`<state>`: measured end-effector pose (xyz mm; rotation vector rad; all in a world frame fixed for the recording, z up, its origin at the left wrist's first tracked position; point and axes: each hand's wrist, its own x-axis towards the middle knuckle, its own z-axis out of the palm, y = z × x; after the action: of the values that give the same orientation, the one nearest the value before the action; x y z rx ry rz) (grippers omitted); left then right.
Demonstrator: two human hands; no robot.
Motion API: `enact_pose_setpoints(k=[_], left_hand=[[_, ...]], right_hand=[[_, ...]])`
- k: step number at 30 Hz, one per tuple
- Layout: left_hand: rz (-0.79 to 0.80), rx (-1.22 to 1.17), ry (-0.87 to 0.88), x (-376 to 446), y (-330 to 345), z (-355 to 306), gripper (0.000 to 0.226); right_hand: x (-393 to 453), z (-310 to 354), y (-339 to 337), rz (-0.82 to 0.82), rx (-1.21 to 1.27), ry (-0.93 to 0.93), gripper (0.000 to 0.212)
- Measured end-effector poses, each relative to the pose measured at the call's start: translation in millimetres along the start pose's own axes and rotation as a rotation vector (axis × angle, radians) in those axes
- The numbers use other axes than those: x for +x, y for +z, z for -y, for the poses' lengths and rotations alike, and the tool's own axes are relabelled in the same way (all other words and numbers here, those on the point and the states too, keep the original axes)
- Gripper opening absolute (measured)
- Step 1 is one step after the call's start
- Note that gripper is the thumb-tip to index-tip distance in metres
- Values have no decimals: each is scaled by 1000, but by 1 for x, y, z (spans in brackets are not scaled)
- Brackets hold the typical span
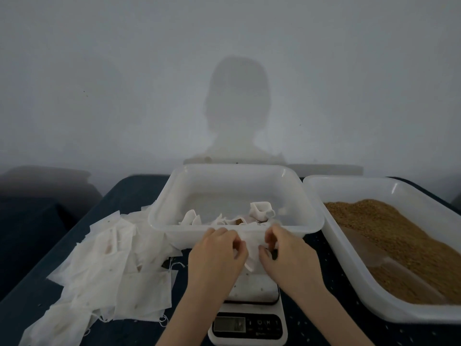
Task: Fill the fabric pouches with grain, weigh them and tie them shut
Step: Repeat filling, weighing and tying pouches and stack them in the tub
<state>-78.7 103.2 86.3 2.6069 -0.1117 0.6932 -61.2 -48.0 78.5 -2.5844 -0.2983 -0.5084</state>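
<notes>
Fingers of my left hand [216,250] and right hand [287,253] are curled in, pinching one white fabric pouch [250,248] between them, held above the scale [249,320] platform and just in front of the middle tub [159,216]. I judge the pouch light, limp and thin, so I'd take it at the mouth edges or drawstring rather than the body. More pouches lie inside that tub; a flat pile of empties [107,265] sits left, the grain tub [389,243] right.
</notes>
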Motion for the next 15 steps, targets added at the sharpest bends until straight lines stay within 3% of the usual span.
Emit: enact_pose_setpoints(k=[5, 12, 15], left_hand=[[-41, 67, 45, 5, 1, -7, 25], [41, -19, 37, 10, 3, -5, 23], [96, -100, 56, 12, 2, -2, 22]], right_hand=[[-2, 4, 0, -44, 1, -217, 20], [2, 7, -4, 48, -42, -169, 11], [6, 3, -5, 91, -3, -119, 24]])
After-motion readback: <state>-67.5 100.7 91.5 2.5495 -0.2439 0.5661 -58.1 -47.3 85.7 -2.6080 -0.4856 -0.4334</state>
